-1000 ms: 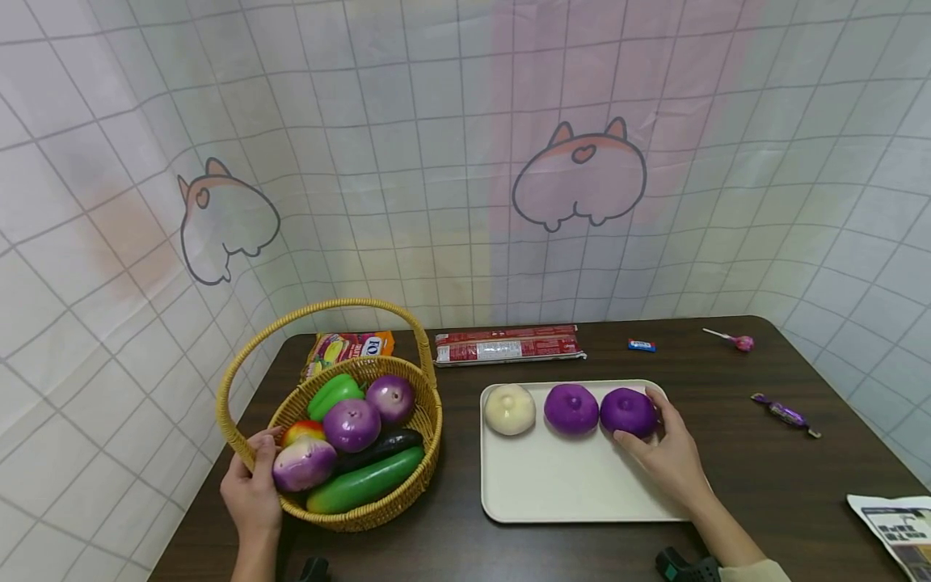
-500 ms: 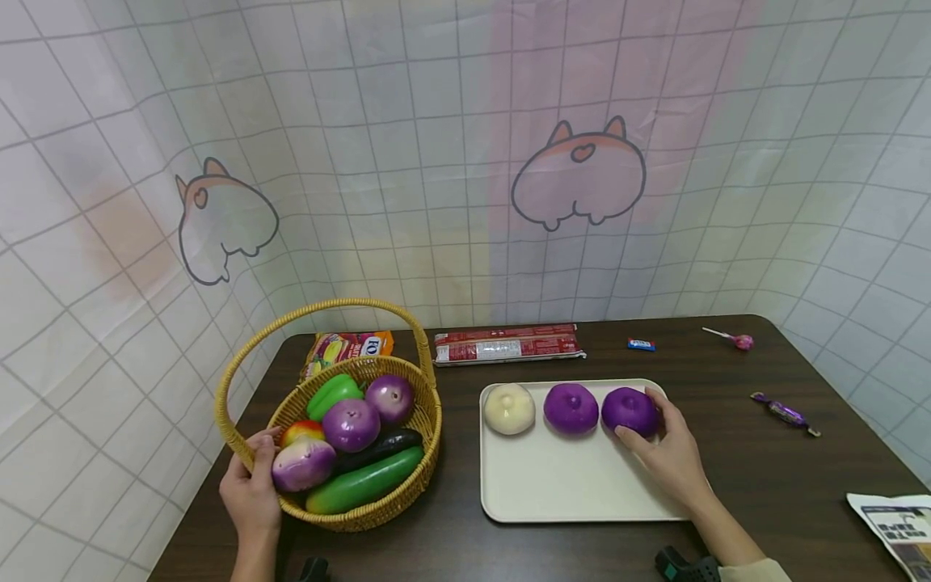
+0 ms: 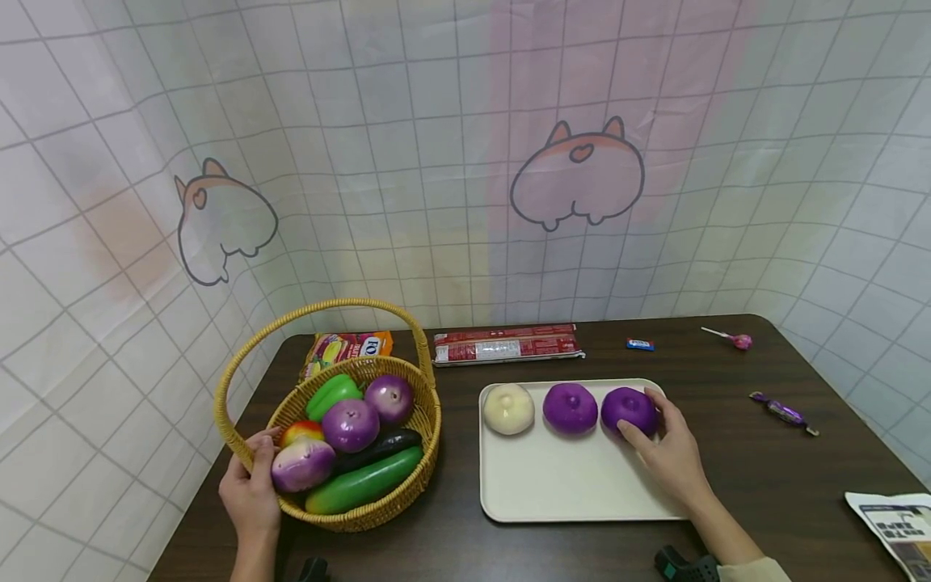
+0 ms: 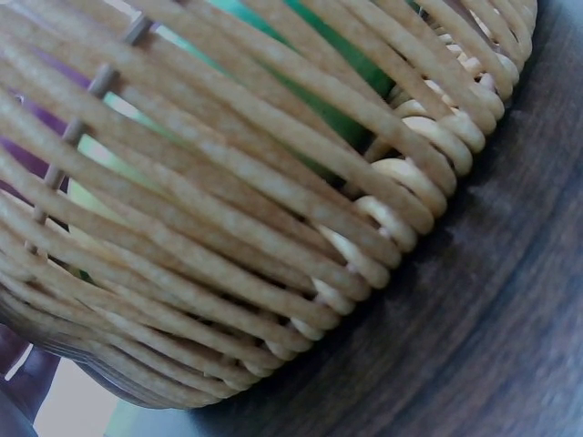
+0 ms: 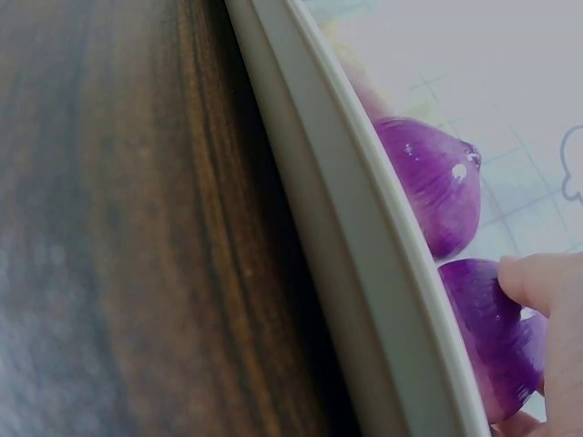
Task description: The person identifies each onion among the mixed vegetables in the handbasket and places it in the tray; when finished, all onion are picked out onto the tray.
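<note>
At the left in the head view, my left hand (image 3: 250,489) grips the rim of a woven basket (image 3: 407,497) at the foot of its handle. Inside are a green pepper (image 3: 333,396), glossy round purple vegetables (image 3: 351,426), a dark long vegetable (image 3: 389,443) and a cucumber (image 3: 367,481). My right hand (image 3: 672,457) holds a purple onion (image 3: 628,408) at the right end of the cream tray (image 3: 567,485), thumb on its near side. Beside it sit another purple onion (image 3: 570,409) and a white onion (image 3: 508,409). The right wrist view shows the thumb pressed on the held onion (image 5: 487,319).
Behind the basket lies a candy bag (image 3: 345,347), with a long red packet (image 3: 509,345) to its right. A small blue sweet (image 3: 641,344), a lollipop (image 3: 738,341) and a purple-wrapped candy (image 3: 785,412) lie on the right. A printed sheet (image 3: 898,529) is at the right edge.
My right thumb has slid slightly up onto the near side of the purple onion. The left hand and the basket stay in place.
</note>
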Action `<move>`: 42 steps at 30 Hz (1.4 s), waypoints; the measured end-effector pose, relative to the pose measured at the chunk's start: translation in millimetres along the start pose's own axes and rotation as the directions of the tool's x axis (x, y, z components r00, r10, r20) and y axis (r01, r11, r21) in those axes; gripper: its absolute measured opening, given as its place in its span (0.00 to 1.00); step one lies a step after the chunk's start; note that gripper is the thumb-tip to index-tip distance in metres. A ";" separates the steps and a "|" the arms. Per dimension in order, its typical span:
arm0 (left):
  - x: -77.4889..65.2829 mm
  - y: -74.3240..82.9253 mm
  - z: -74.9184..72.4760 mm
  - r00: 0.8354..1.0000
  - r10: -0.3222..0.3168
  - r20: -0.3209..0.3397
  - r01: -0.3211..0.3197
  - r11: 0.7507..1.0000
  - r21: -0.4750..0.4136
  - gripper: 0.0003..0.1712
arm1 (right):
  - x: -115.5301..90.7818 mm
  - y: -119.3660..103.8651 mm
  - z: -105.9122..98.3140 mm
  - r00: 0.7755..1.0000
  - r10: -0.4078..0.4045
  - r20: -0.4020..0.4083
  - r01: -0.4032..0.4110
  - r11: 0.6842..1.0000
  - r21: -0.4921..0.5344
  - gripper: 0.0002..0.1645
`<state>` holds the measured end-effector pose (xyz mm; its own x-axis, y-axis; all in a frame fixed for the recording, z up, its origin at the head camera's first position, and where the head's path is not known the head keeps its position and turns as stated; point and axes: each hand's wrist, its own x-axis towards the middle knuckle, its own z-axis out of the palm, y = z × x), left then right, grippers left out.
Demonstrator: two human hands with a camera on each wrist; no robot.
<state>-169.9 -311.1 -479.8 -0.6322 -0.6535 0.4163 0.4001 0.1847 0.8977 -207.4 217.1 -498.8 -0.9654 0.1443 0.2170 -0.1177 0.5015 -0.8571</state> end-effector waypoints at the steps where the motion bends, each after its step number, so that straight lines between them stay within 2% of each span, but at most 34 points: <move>1: 0.0 -0.2 0.1 1.000 -0.003 -0.001 0.003 1.000 -0.001 0.16 | -0.2 0.4 0.1 1.000 -0.001 -0.001 0.001 1.000 -0.003 0.45; 10: -0.4 0.4 0.6 1.000 -0.014 -0.004 0.014 1.000 -0.009 0.16 | -0.1 -0.7 -0.4 1.000 0.008 -0.004 -0.008 1.000 0.001 0.47; 20: 0.3 0.4 0.3 1.000 -0.009 -0.003 0.009 1.000 -0.017 0.16 | 1.5 0.1 -0.5 1.000 -0.019 0.001 0.019 1.000 0.009 0.49; 26: -0.1 0.8 0.8 1.000 -0.003 -0.005 0.003 1.000 -0.019 0.15 | 0.5 3.2 0.1 0.999 -0.038 -0.037 0.038 0.999 -0.005 0.49; 32: -0.9 2.4 1.4 1.000 -0.002 -0.007 0.002 1.000 -0.018 0.16 | -0.7 -3.1 -0.1 0.992 -0.073 -0.105 0.071 0.997 -0.017 0.46; 35: -1.2 2.9 1.4 1.000 0.000 -0.007 0.000 1.000 -0.019 0.16 | -0.6 -8.4 -0.2 0.979 -0.091 -0.183 0.094 0.996 0.003 0.41; 38: -1.3 2.9 1.5 1.000 -0.002 -0.006 0.001 1.000 -0.017 0.16 | 0.0 -15.3 -0.1 0.952 -0.126 -0.281 0.144 0.988 0.047 0.36; 42: -1.1 2.8 1.5 1.000 0.001 -0.008 -0.001 1.000 -0.008 0.17 | -2.4 -33.0 2.9 0.909 -0.219 -0.355 0.269 0.958 0.097 0.30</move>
<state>-169.1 -308.8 -477.6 -0.6264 -0.6592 0.4160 0.4061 0.1796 0.8960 -201.9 197.8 -472.3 -0.7691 0.3241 0.5508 -0.3951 0.4363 -0.8084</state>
